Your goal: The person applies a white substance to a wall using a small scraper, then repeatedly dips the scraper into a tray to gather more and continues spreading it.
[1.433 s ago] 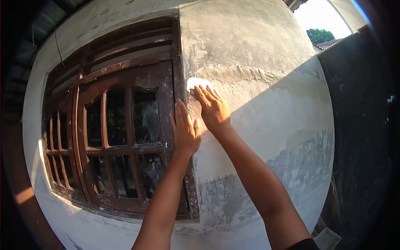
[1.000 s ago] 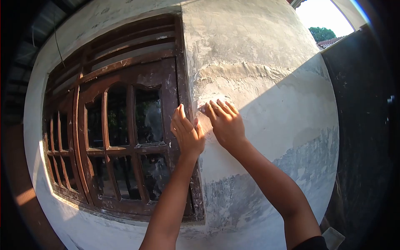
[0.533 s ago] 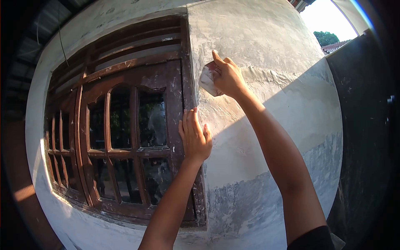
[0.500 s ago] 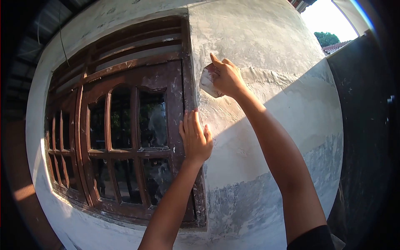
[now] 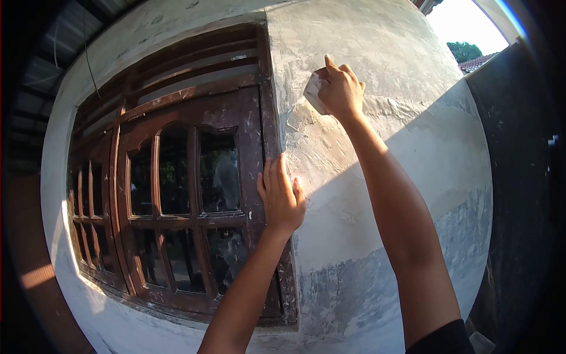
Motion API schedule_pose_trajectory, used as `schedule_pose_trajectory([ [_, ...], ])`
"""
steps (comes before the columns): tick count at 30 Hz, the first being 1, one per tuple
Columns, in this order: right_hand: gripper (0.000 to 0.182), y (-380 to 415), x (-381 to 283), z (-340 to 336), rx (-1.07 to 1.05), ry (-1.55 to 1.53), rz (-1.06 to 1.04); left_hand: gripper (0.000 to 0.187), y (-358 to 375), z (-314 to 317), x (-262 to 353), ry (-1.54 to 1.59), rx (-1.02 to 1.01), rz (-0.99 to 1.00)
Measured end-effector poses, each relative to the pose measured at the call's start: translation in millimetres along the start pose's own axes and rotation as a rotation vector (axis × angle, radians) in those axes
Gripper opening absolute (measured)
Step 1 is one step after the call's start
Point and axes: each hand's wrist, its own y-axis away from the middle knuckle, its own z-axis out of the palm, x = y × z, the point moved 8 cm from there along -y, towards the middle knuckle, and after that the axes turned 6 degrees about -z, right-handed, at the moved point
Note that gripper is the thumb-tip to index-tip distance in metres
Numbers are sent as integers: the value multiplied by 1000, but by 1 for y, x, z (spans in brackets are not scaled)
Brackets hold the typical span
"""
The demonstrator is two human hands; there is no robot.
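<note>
High on the wall, my right hand (image 5: 343, 91) grips a flat putty scraper (image 5: 315, 94), its pale, smeared blade lying close against the plaster. The index finger points up, and the hand hides much of the tool. Rough, ridged putty (image 5: 321, 138) covers the wall below and beside the blade. My left hand (image 5: 282, 200) rests with outstretched fingers on the right edge of the brown wooden window frame (image 5: 272, 127), holding nothing.
The window's wooden shutter (image 5: 191, 215) has several glass panes and white smears. Grey patches mark the lower wall (image 5: 348, 295). A dark panel (image 5: 519, 177) stands at the right, and a roof edge (image 5: 474, 63) shows beyond it.
My right hand has moved the scraper up and to the right, away from the window frame. The left hand stays against the frame, and the view has shifted slightly.
</note>
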Motion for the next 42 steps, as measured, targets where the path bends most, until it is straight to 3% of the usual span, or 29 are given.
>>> schedule_pose_trajectory([
  [2, 57, 8, -17, 22, -132, -271, -47, 60, 1, 1, 2, 9, -3, -4],
  [4, 55, 20, -31, 35, -295, -188, -167, 60, 0, 0, 2, 14, -6, -10],
  [6, 52, 11, -7, 15, -84, 20, 45, 58, 2, 0, 3, 11, -1, -1],
  [8, 52, 0, 3, -10, 87, 99, 49, 56, -1, -1, 2, 2, 7, 6],
  [10, 59, 7, -2, -6, 48, -88, 93, 56, 1, -2, 3, 17, 4, 10],
  [12, 61, 20, -25, 22, -150, -231, -49, 58, 1, -2, 3, 21, -3, 1],
  [14, 60, 34, -25, 23, -240, -49, -27, 59, 1, -1, 3, 17, -11, 1],
  [16, 59, 25, 2, -3, -46, 45, 151, 59, 1, 0, 2, 2, -8, -1],
  [18, 58, 21, 8, -23, 68, 6, 168, 59, 0, -1, 1, 8, -1, 1],
  [20, 56, 26, -5, -6, 30, -142, 109, 59, 1, -1, 3, 23, 4, -1],
  [22, 57, 37, -15, 26, -216, -190, 11, 55, 0, -2, 4, -5, 3, 3],
  [24, 55, 35, 6, 11, -174, -51, 197, 55, 2, -1, 4, -15, -2, 9],
  [26, 54, 27, 19, -17, -21, 43, 206, 56, 0, -1, 2, -26, 1, 8],
  [28, 56, 30, 20, -7, 14, -149, 180, 58, 1, -2, 3, -7, -3, -7],
  [30, 57, 43, -6, 14, -165, -223, 80, 58, 1, -1, 3, -10, 2, -5],
  [34, 57, 38, 20, -10, -57, -53, 290, 59, 2, 1, 1, -41, 7, 10],
  [36, 59, 32, 24, -11, 1, -71, 248, 60, 2, 1, 1, -34, 18, 19],
  [39, 63, 27, -4, 23, -133, -332, 105, 58, 1, -3, 4, -24, 21, 18],
  [40, 59, 28, -10, 33, -219, -213, 75, 56, 1, -3, 5, -30, 7, 20],
  [42, 54, 21, 1, 21, -124, -2, 146, 56, 2, -3, 5, -38, 15, 28],
])
